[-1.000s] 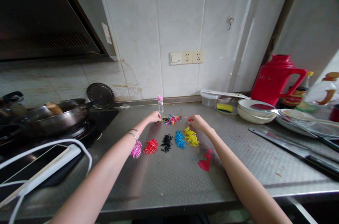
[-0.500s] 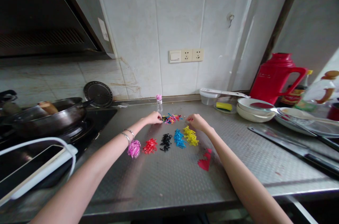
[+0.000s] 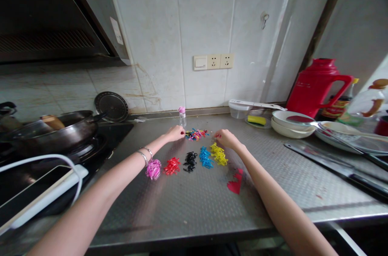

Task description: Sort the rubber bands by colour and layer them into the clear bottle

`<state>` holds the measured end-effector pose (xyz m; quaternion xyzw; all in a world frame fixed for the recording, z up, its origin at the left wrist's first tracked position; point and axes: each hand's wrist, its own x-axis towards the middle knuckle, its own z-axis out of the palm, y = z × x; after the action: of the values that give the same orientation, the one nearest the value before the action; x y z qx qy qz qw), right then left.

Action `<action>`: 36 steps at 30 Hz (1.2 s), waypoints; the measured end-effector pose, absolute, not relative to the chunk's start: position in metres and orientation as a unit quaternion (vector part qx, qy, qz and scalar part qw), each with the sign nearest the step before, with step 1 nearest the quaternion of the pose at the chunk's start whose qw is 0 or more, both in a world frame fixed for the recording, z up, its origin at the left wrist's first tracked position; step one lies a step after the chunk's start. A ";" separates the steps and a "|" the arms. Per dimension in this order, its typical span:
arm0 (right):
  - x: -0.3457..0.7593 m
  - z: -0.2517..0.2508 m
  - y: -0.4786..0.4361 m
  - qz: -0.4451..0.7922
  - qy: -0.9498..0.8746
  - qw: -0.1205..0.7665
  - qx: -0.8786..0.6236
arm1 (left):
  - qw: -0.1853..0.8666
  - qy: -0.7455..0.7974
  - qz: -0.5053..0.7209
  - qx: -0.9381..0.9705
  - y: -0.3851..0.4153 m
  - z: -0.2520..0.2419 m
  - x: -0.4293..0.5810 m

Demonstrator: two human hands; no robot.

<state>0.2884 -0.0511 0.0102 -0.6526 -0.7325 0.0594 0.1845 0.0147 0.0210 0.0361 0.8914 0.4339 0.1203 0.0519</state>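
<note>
Small elastic bands lie in heaps on the steel counter (image 3: 182, 203). At the left edge of the mixed-colour pile (image 3: 197, 134), my left hand (image 3: 176, 133) has its fingers closed; whatever they may pinch is too small to make out. My right hand (image 3: 226, 139) is to the right of that pile, just beyond the yellow bands (image 3: 218, 154), its fingers bent together and their tips partly hidden. Nearer me runs a row of sorted heaps: pink bands (image 3: 153, 170), red bands (image 3: 171, 166), black bands (image 3: 190, 162) and blue bands (image 3: 205, 157).
Behind the mixed pile stands a small pink-capped bottle (image 3: 182, 117). A torn red piece (image 3: 235, 183) lies by my right forearm. Bowls (image 3: 291, 126), a knife (image 3: 321, 161) and a red thermos (image 3: 315, 86) are on the right; a wok (image 3: 60, 135) and a phone (image 3: 36, 195) on the left.
Both hands stay almost where they were, fingers still drawn in. The view has shifted very slightly; the heaps look the same.
</note>
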 end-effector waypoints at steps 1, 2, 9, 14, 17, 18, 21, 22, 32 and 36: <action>0.288 0.010 -0.051 0.057 -0.732 0.183 -0.653 | 0.049 0.427 0.122 0.895 0.022 0.037 0.014; 0.288 0.010 -0.051 0.054 -0.732 0.181 -0.654 | 0.045 0.419 0.123 0.899 0.024 0.037 0.012; 0.289 0.011 -0.052 0.049 -0.740 0.173 -0.648 | 0.053 0.400 0.149 0.903 0.023 0.042 0.008; 0.291 0.012 -0.049 0.053 -0.734 0.190 -0.649 | 0.044 0.338 0.154 0.927 -0.006 0.045 0.032; 0.292 0.013 -0.047 0.055 -0.734 0.200 -0.647 | 0.040 0.291 0.154 0.943 -0.029 0.043 0.056; 0.292 0.013 -0.047 0.055 -0.734 0.202 -0.646 | 0.035 0.277 0.159 0.947 -0.036 0.042 0.065; 0.292 0.015 -0.047 0.058 -0.736 0.207 -0.642 | 0.021 0.262 0.159 0.952 -0.054 0.035 0.088; 0.291 0.016 -0.048 0.059 -0.736 0.211 -0.640 | 0.016 0.258 0.155 0.953 -0.059 0.033 0.094; 0.289 0.021 -0.051 0.056 -0.741 0.218 -0.632 | 0.037 0.239 0.184 0.953 -0.058 0.028 0.097; 0.289 0.020 -0.043 0.056 -0.747 0.208 -0.629 | 0.075 0.262 0.221 0.936 -0.035 0.032 0.066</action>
<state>0.2888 -0.0433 0.0196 -0.6289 -0.7470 0.0559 0.2084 0.0659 -0.0348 0.0317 0.9363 0.2621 0.2213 0.0749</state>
